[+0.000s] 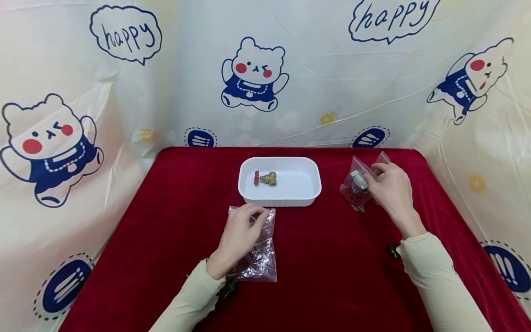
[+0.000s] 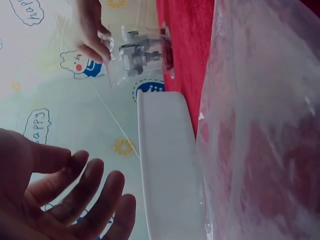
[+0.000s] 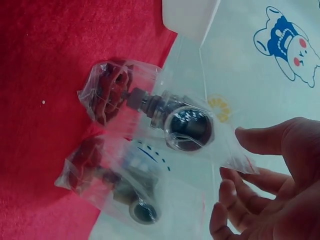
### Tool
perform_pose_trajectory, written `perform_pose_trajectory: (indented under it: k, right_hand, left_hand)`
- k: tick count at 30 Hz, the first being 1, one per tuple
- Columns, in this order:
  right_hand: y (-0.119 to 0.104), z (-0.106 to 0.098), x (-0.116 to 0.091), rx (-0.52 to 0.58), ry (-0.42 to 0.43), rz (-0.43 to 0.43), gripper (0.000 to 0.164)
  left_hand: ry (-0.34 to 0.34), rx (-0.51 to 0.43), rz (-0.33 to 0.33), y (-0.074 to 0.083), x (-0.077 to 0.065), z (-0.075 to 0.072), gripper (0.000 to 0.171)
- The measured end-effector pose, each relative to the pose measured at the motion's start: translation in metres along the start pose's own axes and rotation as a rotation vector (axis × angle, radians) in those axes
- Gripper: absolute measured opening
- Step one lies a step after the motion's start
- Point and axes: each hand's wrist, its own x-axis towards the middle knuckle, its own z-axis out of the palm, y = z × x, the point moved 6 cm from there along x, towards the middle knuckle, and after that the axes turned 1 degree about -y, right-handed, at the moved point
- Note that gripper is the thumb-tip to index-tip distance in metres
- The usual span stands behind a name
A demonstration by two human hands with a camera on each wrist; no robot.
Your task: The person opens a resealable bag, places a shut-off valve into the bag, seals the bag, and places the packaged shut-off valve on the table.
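Note:
My right hand (image 1: pixel 392 191) pinches the top of a clear plastic bag at the right of the table. Inside that bag is a silvery gate valve (image 3: pixel 172 117) with a red handwheel. Beside it, in the right wrist view, a second bagged valve (image 3: pixel 135 192) sits close by the fingertips, its opening facing the camera. My left hand (image 1: pixel 238 233) is over a flat clear plastic bag (image 1: pixel 265 258), fingers loosely bent with nothing between them in the left wrist view. A brass gate valve (image 1: pixel 269 179) with a red handwheel lies in the white tray (image 1: pixel 280 202).
The tray stands at the back middle of a red cloth-covered table (image 1: pixel 332 276). A printed curtain (image 1: pixel 307 83) with cartoon bears hangs along the back and both sides. Dark wrist devices (image 1: pixel 227 288) sit under the sleeves.

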Motion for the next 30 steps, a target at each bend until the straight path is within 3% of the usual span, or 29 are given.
perform_pose_trajectory:
  k: [4,8,13,19,24,30]
  right_hand:
    - [-0.012,-0.01,-0.01,0.041,0.078,-0.041,0.033]
    - [-0.024,-0.018,-0.027,0.097,0.152,-0.071,0.031]
    - [-0.03,-0.014,-0.046,0.143,0.151,-0.097,0.03]
    - [-0.04,0.002,-0.064,0.152,0.078,-0.13,0.026]
    - [-0.055,0.019,-0.076,0.17,-0.019,-0.154,0.026]
    - [-0.069,0.042,-0.093,0.225,-0.21,-0.073,0.03]
  left_hand:
    - [0.048,0.016,-0.041,-0.006,0.0,-0.009,0.01]
    - [0.055,0.027,-0.059,-0.01,-0.002,-0.017,0.009]
    - [0.043,0.056,-0.114,-0.022,-0.008,-0.027,0.01]
    - [0.053,0.138,-0.173,-0.04,-0.02,-0.042,0.01]
    - [0.096,0.152,-0.204,-0.051,-0.028,-0.052,0.007]
    - [0.07,0.172,-0.258,-0.056,-0.038,-0.057,0.007]
